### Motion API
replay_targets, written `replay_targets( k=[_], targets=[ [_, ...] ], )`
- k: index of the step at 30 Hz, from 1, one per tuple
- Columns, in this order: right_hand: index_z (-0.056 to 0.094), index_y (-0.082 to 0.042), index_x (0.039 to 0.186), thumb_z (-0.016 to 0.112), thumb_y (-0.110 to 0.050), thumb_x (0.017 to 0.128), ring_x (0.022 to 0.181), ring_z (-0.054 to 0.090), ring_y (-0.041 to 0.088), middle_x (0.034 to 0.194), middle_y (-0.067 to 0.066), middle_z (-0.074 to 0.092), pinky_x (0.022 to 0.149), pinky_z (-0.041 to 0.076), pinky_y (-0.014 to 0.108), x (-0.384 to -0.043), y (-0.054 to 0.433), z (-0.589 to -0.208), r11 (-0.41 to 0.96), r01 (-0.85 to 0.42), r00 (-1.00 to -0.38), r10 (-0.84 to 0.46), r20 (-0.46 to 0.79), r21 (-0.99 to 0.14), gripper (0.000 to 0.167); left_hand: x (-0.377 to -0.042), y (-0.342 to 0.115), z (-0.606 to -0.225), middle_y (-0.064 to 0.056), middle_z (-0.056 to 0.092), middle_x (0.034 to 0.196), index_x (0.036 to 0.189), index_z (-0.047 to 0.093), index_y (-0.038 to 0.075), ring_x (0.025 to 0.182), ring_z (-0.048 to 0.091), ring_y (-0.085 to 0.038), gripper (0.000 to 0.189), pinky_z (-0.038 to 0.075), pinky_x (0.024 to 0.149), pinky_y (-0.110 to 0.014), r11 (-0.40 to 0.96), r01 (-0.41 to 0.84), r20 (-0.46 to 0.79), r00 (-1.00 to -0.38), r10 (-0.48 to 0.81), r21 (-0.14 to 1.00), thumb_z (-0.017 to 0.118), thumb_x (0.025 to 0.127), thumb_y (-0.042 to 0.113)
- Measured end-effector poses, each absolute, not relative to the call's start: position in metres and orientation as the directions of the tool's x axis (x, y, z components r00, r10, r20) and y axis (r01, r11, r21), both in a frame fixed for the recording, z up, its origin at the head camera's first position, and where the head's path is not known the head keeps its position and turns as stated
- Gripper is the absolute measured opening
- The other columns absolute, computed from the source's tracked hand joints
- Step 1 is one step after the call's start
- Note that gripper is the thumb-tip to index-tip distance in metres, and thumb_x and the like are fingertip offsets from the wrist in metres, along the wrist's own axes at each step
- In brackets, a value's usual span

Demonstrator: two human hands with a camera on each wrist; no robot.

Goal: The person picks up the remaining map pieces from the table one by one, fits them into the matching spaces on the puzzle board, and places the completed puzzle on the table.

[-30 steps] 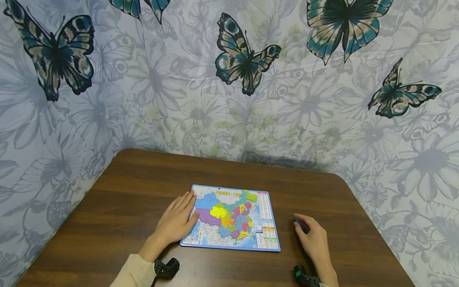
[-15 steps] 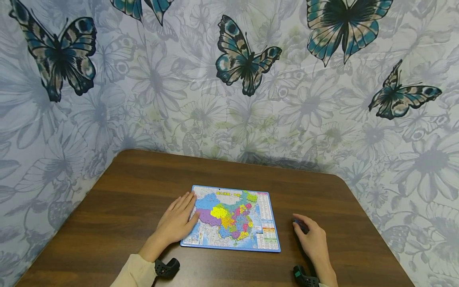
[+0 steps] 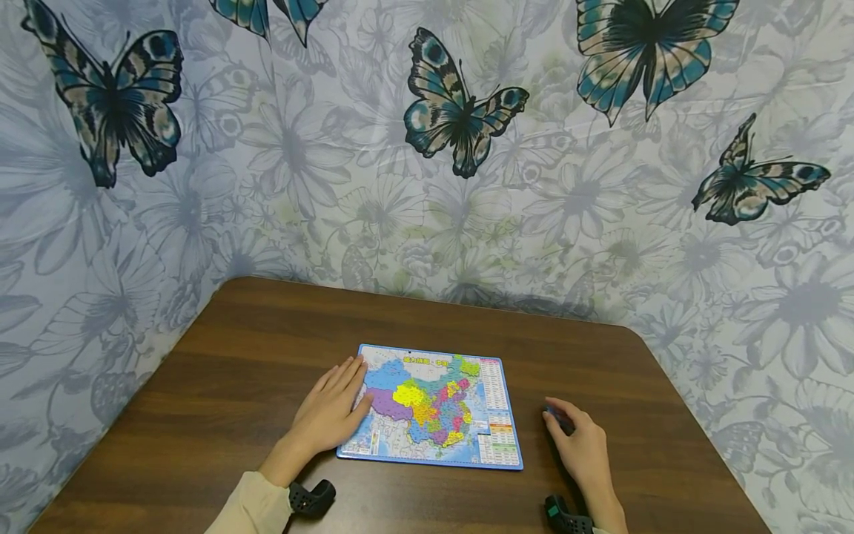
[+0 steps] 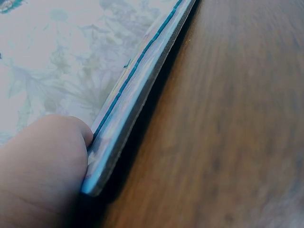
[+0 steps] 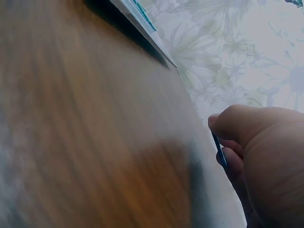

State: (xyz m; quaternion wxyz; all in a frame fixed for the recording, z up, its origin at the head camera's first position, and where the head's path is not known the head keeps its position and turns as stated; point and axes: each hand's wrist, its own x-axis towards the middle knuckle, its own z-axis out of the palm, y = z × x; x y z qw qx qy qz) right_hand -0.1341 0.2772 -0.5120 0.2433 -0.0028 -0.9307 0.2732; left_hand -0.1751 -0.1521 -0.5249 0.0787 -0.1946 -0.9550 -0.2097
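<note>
A map puzzle board [image 3: 434, 400] with a blue border and brightly coloured regions lies flat on the table. My left hand [image 3: 328, 414] rests on its left edge, fingers straight and together. In the left wrist view the thumb [image 4: 52, 152] sits at the board's [image 4: 128, 109] near corner. Off the board's right side, my right hand [image 3: 583, 443] pinches a thin dark flat piece [image 3: 562, 420] between thumb and fingers. Seen edge-on in the right wrist view, that piece [image 5: 220, 151] shows as a narrow dark blue strip; its face is hidden.
The brown wooden table [image 3: 280, 319] has rounded far corners. Behind it hangs a pale floral cloth [image 3: 300, 222] printed with butterflies. Black devices are strapped to both wrists, the left one [image 3: 312, 498] close to the board's near left corner.
My right hand has shifted very slightly left with the thin dark piece still pinched. The left hand stays on the board, and the head view has turned a little.
</note>
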Motion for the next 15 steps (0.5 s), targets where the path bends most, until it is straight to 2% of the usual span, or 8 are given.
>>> replay_targets(
  k=[15],
  targets=[
    [0.075, -0.005, 0.118, 0.077, -0.009, 0.093, 0.095, 0.076, 0.034, 0.106, 0.016, 0.078, 0.087, 0.058, 0.057, -0.1370, 0.2737, -0.5130, 0.837, -0.117, -0.885, 0.156, 0.439, -0.534, 0.026, -0.1758, -0.1535, -0.5253, -0.015, 0.029, 0.168, 0.159, 0.035, 0.000, 0.156, 0.026, -0.035, 0.068, 0.019, 0.128, -0.052, 0.837, 0.399, 0.210, -0.916, 0.342, 0.374, 0.049, 0.107, 0.042]
  ],
)
